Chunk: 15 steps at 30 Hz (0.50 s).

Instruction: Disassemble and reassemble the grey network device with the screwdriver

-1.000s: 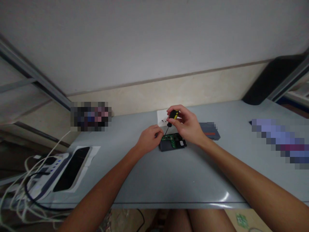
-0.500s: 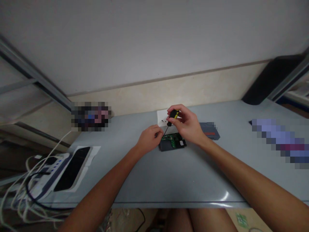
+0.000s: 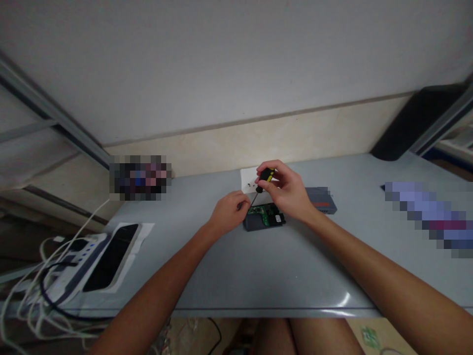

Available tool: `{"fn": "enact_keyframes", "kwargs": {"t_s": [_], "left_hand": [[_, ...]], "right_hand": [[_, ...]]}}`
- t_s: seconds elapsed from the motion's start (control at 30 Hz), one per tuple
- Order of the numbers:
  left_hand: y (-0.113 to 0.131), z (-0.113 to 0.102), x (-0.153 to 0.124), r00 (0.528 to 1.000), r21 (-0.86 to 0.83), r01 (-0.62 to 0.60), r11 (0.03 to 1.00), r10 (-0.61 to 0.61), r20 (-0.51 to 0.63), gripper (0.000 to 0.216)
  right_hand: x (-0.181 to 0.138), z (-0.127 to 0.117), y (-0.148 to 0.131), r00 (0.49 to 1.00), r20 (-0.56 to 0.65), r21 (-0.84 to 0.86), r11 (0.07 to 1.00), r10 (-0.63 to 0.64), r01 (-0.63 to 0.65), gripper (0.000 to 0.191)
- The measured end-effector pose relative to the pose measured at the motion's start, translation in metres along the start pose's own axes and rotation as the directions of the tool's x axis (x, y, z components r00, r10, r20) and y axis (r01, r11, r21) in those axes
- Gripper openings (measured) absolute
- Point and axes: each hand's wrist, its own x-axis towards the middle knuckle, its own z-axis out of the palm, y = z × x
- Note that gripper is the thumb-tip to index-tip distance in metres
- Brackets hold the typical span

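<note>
An opened electronic device [image 3: 254, 223] lies on the table, a green circuit board [image 3: 264, 215] showing inside its dark casing. My right hand [image 3: 286, 190] grips a black-and-yellow screwdriver [image 3: 266, 175] by the handle. Its thin shaft slants down to the left, the tip meeting the board's upper left area; the exact contact point is too small to tell. At the device's upper left corner, my left hand [image 3: 229, 212] is closed, fingers curled against the edge close to the tip. Behind the device, several tiny dark screws [image 3: 251, 185] lie on a white paper [image 3: 247, 175].
A grey casing cover [image 3: 322, 201] sits right of my right hand. On the left are a smartphone [image 3: 113, 257], a power strip [image 3: 82, 264] and tangled cables [image 3: 31, 305]. Blurred-out items lie back left and far right. A black cylinder-like object [image 3: 410, 123] leans at the back right.
Hardly anything differs. Both hands, the screwdriver and the device hold nearly the same position.
</note>
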Motion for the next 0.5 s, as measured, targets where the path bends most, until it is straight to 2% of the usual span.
{"fn": "enact_keyframes", "kwargs": {"t_s": [0.5], "left_hand": [[0.0006,-0.0004,0.0001,1.000,0.003,0.019,1.000,-0.019,0.009,0.025]], "right_hand": [[0.0005,-0.0008,-0.0010,1.000,0.003,-0.008,1.000,-0.007,0.008,0.021]]}}
